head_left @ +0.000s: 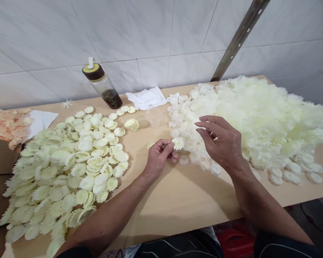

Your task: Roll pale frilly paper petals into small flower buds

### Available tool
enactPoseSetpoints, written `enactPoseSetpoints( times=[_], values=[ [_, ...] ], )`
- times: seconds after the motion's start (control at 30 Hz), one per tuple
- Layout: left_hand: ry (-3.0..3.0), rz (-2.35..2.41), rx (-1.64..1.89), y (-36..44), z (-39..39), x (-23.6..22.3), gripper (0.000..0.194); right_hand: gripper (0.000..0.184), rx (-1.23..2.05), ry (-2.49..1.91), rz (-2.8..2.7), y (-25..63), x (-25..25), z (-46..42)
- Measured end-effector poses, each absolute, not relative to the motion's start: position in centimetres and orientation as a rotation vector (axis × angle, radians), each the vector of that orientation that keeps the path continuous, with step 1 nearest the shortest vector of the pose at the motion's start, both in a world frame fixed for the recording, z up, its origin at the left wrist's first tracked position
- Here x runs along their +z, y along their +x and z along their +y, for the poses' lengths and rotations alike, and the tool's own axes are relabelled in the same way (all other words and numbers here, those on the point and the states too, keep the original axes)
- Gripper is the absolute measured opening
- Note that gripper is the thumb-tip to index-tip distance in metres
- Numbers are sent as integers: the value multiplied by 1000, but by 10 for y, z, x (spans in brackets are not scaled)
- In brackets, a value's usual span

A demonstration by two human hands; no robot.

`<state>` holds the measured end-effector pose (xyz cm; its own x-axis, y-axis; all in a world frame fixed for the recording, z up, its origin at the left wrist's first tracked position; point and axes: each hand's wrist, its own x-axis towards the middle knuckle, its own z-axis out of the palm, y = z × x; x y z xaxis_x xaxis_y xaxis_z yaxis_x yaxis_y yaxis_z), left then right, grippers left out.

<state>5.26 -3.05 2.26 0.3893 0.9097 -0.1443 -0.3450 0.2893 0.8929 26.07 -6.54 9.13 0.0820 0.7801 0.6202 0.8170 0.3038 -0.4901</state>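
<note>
Between the thumb and fingers of my left hand (160, 156) is a small pale yellow artificial flower piece (178, 143) with a notched petal edge. My right hand (222, 141) is raised just right of it, fingers stretched forward and the thumb apart, with nothing visible in them. Beneath and beyond the right hand spreads a big heap of whitish fringed flower pieces (258, 114). Left of my left hand lies a pile of pale yellow-green flower pieces (78, 168), many of them in nested stacks.
A bottle of dark liquid (111, 97) stands by the tiled wall, near white tissue (146, 98) and a clear plastic dish (154, 117). Pinkish petal pieces (8, 123) lie at far left beside a cardboard box (0, 186). A red plastic object (235, 242) is below the table edge.
</note>
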Motion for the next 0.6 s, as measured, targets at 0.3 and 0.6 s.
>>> enactPoseSetpoints(
  times=[0.3, 0.6],
  values=[
    [935, 753, 907, 52, -31, 26, 42, 18, 154, -1325, -1909, 236, 61, -67],
    [820, 705, 849, 51, -31, 28, 46, 14, 109, -1279, -1845, 231, 51, -62]
  ],
)
